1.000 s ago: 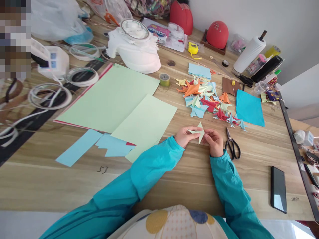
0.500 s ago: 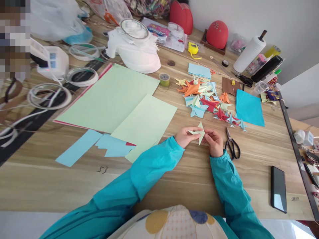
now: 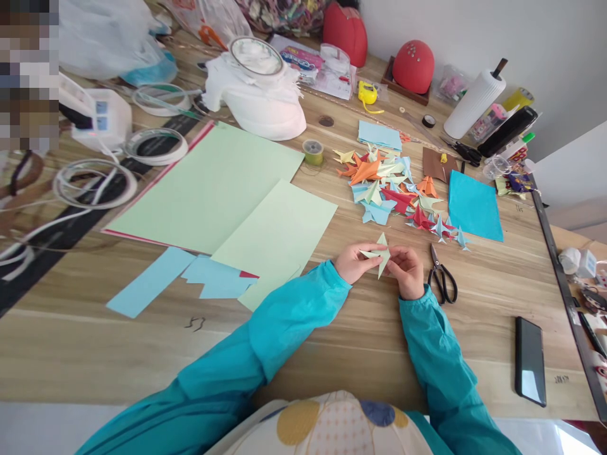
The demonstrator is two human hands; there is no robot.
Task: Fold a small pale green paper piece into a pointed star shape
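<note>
Head view: my left hand (image 3: pixel 351 262) and right hand (image 3: pixel 408 273) both pinch the pale green folded paper (image 3: pixel 380 254); an uneven pull may tear a thin point or skew its crease.

pale green folded paper (image 3: pixel 380 254), pointy origami shape with one tip up and one down, held just above the counter (image 3: pixel 332 341), mid-fold.

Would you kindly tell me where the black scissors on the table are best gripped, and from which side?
Probably by the handle loops, from the near side: the scissors lie flat and closed, loops towards the person, blades pointing away, just right of the right hand, which holds folded paper.
</note>
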